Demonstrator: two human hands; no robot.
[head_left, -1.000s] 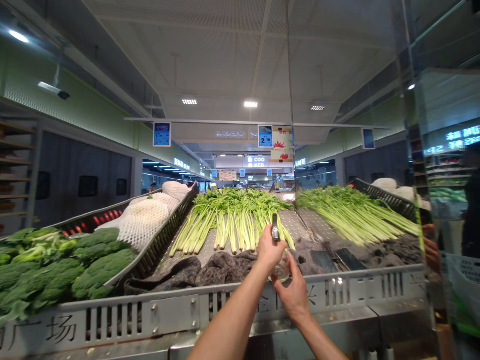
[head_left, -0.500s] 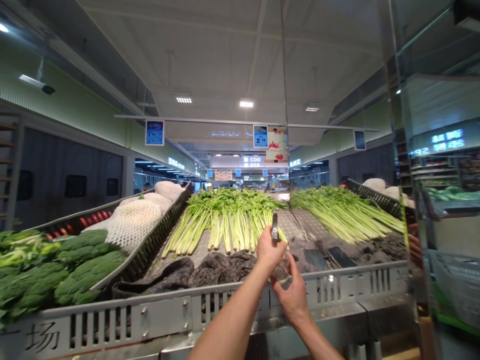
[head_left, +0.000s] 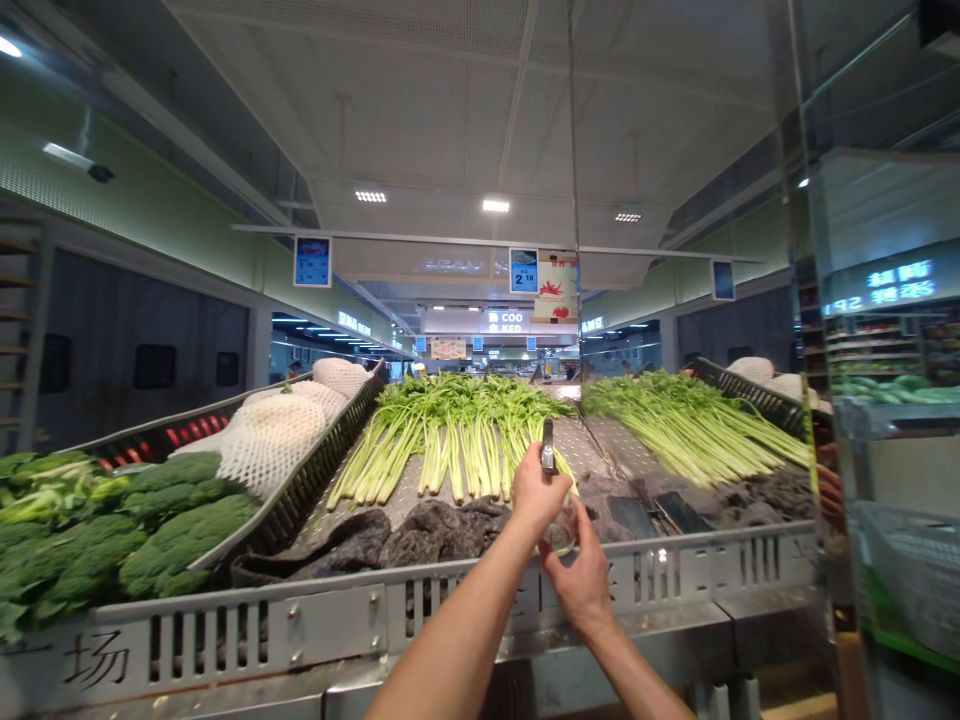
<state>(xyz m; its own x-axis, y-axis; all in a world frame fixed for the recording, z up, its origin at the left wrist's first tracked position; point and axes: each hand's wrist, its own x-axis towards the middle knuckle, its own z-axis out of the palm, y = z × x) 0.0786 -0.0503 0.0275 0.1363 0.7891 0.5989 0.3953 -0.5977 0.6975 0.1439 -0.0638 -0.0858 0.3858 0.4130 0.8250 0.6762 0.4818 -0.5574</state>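
Observation:
My left hand (head_left: 538, 495) is closed around what looks like a clear spray bottle, its dark head (head_left: 548, 447) sticking up above my fingers. Lower down, my right hand (head_left: 577, 570) cups the clear rounded body (head_left: 561, 535), thumb and fingers on either side. Much of the bottle is hidden behind my hands. Beyond them, several bunches of celery (head_left: 465, 440) lie in a row on a sloping dimpled metal shelf, leaves toward the back. A dark crumpled cloth (head_left: 435, 535) runs along the shelf's front, left of my hands.
A grey slotted front rail (head_left: 337, 610) edges the shelf. To the left are broccoli (head_left: 180, 530) and a black crate (head_left: 330, 450) with produce in white foam nets (head_left: 277, 430). A mirror (head_left: 675, 300) at right reflects the celery. Price signs (head_left: 523, 270) hang above.
The view has shifted slightly, so the broccoli and crate sit a little further right. Both hands keep the same hold on the bottle, with barely any movement.

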